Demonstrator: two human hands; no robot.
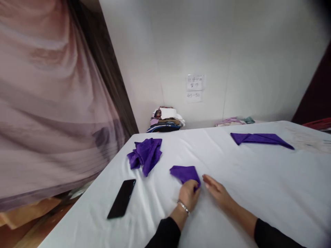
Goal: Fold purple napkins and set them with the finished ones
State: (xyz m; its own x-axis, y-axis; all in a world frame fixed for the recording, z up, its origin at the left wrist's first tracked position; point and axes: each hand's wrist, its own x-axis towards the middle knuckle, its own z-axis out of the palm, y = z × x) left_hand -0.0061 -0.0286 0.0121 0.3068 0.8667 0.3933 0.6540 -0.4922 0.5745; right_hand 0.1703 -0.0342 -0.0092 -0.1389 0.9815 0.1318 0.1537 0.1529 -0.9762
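Cloth on white table, pale wall, perhaps curtain

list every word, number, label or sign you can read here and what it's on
"45-50": handwritten on the lower paper on the wall.
Upper paper: handwritten characters, too blurred to read reliably.
Folded stack by the wall: any print is too small to read.
Phone and the purple cloth in the left hand: no lettering visible.
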